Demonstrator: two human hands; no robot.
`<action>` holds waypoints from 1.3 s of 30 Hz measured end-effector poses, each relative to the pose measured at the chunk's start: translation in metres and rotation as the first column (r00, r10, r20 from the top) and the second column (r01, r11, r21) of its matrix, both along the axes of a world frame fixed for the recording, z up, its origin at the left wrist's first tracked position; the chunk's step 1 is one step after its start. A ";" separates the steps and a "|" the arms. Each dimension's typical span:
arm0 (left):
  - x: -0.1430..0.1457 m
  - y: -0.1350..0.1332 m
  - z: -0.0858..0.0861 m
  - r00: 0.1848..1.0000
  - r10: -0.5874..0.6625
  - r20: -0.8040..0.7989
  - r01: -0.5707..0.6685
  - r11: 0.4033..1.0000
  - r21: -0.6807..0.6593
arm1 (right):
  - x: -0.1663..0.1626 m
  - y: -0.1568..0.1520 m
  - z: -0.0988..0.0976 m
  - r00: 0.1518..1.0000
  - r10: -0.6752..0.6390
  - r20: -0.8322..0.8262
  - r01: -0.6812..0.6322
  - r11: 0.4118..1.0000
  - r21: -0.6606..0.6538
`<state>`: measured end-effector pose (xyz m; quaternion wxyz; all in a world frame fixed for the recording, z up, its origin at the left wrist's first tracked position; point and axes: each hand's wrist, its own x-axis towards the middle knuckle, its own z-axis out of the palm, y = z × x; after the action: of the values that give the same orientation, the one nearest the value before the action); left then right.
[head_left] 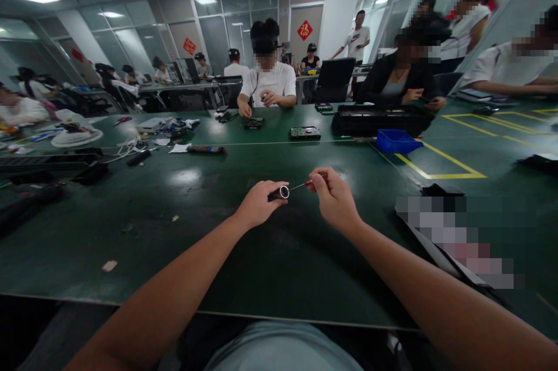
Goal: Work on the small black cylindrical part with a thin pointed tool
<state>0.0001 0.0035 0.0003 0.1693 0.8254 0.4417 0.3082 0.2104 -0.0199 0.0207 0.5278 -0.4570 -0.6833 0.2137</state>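
Note:
My left hand (258, 203) is closed round a short dark cylinder with a silver ring at its end (280, 192), held just above the green table (209, 231). My right hand (333, 199) pinches a thin screwdriver with a reddish handle (307, 184). Its slim metal tip points left at the cylinder's open end. Both hands hover close together over the middle of the table, a little in front of me.
A blue tray (396, 141) and a long black case (378, 119) lie at the far right. Circuit boards (304, 133), a dark tool (206, 149) and cables (131, 150) sit further back. Several people sit across the table. A flat dark device (440, 237) lies at my right.

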 end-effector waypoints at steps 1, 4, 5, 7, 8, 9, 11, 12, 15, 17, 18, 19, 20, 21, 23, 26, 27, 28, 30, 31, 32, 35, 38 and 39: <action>0.000 0.000 0.000 1.000 0.000 0.005 0.000 1.000 0.005 | 0.000 0.001 0.000 1.000 0.012 -0.016 -0.012 1.000 -0.013; -0.001 0.001 0.000 1.000 -0.001 0.003 0.001 1.000 0.008 | -0.002 0.001 -0.002 0.999 0.028 -0.046 -0.030 0.999 -0.043; -0.001 0.001 0.000 1.000 -0.003 -0.001 0.003 1.000 0.006 | -0.003 0.001 -0.003 0.999 0.022 -0.041 -0.023 0.999 -0.043; 0.000 0.000 0.001 1.000 -0.007 -0.004 0.007 1.000 0.007 | -0.003 0.000 -0.004 1.000 0.000 -0.013 0.000 1.000 -0.028; 0.000 0.000 0.002 1.000 -0.009 -0.004 0.009 1.000 0.011 | -0.003 -0.001 -0.004 1.000 -0.009 0.005 0.009 1.000 -0.019; 0.000 0.000 0.002 1.000 -0.009 -0.004 0.009 1.000 0.015 | -0.003 -0.001 -0.004 1.000 -0.014 0.019 0.014 1.000 -0.011; 0.000 0.000 0.002 1.000 -0.012 -0.007 0.012 1.000 0.021 | -0.003 -0.002 -0.005 0.999 -0.012 0.032 0.013 1.000 -0.004; 0.000 0.000 0.001 1.000 -0.013 -0.008 0.013 1.000 0.021 | -0.003 -0.002 -0.005 1.000 -0.006 0.029 0.006 1.000 -0.007; 0.000 0.001 -0.001 1.000 -0.012 -0.012 0.012 1.000 0.011 | -0.002 -0.001 -0.004 1.000 -0.004 0.010 0.004 1.000 -0.030; -0.001 0.002 -0.001 1.000 -0.006 -0.014 0.006 1.000 0.004 | -0.002 -0.001 -0.003 1.000 -0.030 0.002 0.030 0.999 -0.036; -0.001 0.002 -0.001 1.000 -0.004 -0.014 0.004 1.000 0.001 | -0.002 -0.001 -0.002 0.999 -0.048 -0.001 0.048 0.998 -0.029; -0.001 0.002 -0.002 1.000 -0.003 -0.013 0.003 1.000 -0.003 | -0.002 -0.002 -0.001 0.998 -0.069 -0.004 0.069 0.997 -0.017; -0.001 0.002 -0.002 1.000 -0.001 -0.013 0.000 1.000 -0.008 | -0.001 -0.002 0.000 0.996 -0.088 -0.009 0.088 0.996 -0.001; -0.002 0.002 -0.001 1.000 0.002 -0.014 -0.002 1.000 -0.014 | -0.001 -0.003 0.001 0.995 -0.102 -0.016 0.102 0.995 0.015; -0.002 0.002 -0.001 1.000 0.003 -0.015 -0.004 1.000 -0.020 | -0.001 -0.005 0.003 0.994 -0.103 -0.027 0.104 0.994 0.044; -0.002 0.002 -0.001 1.000 -0.004 -0.023 0.004 1.000 -0.021 | 0.000 -0.007 0.003 0.998 -0.062 -0.023 0.063 0.996 0.066; -0.002 0.002 -0.001 1.000 -0.006 -0.026 0.006 1.000 -0.021 | 0.000 -0.007 0.003 0.999 -0.051 -0.010 0.052 0.997 0.065; -0.002 0.002 -0.001 1.000 -0.006 -0.030 0.006 1.000 -0.022 | 0.000 -0.007 0.002 0.999 -0.045 0.008 0.045 0.997 0.059; -0.002 0.002 -0.002 0.999 -0.006 -0.037 0.005 1.000 -0.022 | 0.000 -0.005 0.001 0.998 -0.046 0.046 0.044 0.998 0.043; -0.002 0.002 -0.002 0.999 -0.006 -0.041 0.005 1.000 -0.024 | 0.000 -0.004 0.000 0.997 -0.051 0.060 0.049 0.998 0.038; -0.002 0.002 -0.001 0.999 -0.006 -0.045 0.004 1.000 -0.028 | 0.000 -0.004 0.000 0.996 -0.060 0.070 0.057 0.998 0.034; -0.002 0.002 -0.001 0.998 0.003 -0.056 -0.006 0.999 -0.054 | 0.000 -0.004 0.001 0.992 -0.084 0.089 0.082 0.996 0.030; -0.002 0.002 -0.001 0.998 0.010 -0.054 -0.014 0.997 -0.077 | 0.000 -0.005 0.003 0.993 -0.088 0.076 0.086 0.996 0.035; -0.002 0.002 -0.001 0.999 0.010 -0.053 -0.014 0.997 -0.080 | 0.000 -0.006 0.004 0.994 -0.083 0.071 0.081 0.996 0.038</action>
<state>-0.0023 0.0052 -0.0007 0.1888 0.8231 0.4628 0.2697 0.2101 -0.0257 0.0242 0.5188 -0.4830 -0.6862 0.1632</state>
